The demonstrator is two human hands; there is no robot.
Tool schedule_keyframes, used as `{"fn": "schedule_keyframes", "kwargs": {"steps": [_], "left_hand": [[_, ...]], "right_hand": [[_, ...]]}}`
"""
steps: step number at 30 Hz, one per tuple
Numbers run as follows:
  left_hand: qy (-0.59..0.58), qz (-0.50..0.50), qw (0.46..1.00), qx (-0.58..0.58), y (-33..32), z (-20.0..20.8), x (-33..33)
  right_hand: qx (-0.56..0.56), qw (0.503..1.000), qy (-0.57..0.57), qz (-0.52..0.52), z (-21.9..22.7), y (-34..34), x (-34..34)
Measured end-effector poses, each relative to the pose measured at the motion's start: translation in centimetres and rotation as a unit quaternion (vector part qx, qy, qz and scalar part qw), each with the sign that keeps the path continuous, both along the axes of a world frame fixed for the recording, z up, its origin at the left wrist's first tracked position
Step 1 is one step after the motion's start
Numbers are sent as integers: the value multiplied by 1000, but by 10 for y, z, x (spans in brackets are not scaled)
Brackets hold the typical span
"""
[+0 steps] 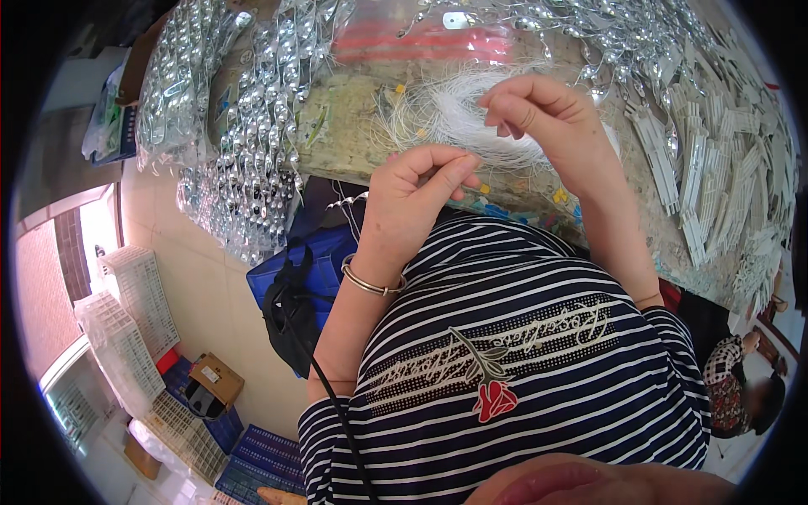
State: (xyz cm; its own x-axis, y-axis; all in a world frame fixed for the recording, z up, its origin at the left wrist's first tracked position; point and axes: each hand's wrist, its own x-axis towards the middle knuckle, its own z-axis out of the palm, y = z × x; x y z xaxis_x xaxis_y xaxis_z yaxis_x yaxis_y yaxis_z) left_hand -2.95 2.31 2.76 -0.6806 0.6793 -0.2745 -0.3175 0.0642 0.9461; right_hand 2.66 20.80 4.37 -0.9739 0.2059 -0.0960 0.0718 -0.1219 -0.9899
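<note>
nearest are the wearer's chin (560, 463) and striped shirt (539, 438), bearing cursive lettering (555, 332) and a red rose (495, 402). near the tabletop's (341, 126) front edge, the left hand (412, 192) pinches its fingers together; the right hand (551, 118) curls its own, how tightly i cannot tell, nor whether either grips a strand. white thread (471, 101) lies just beyond, presumably for easy reach. silver twists (257, 135) overhang the left edge; white strips (694, 172) lie rightward.
</note>
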Motion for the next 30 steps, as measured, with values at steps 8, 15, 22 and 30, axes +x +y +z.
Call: {"fn": "schedule_keyframes", "kwargs": {"steps": [8, 15, 22, 30], "left_hand": [[58, 1, 997, -42, -2, -3, 2], [142, -4, 988, -58, -4, -7, 4], [75, -11, 997, -25, -6, -3, 3], [-55, 31, 995, 83, 0, 2, -1]], "right_hand": [[179, 983, 9, 37, 3, -11, 2], [188, 981, 9, 53, 4, -15, 1], [145, 988, 16, 45, -3, -11, -1], [56, 998, 15, 27, 3, -15, -1]]}}
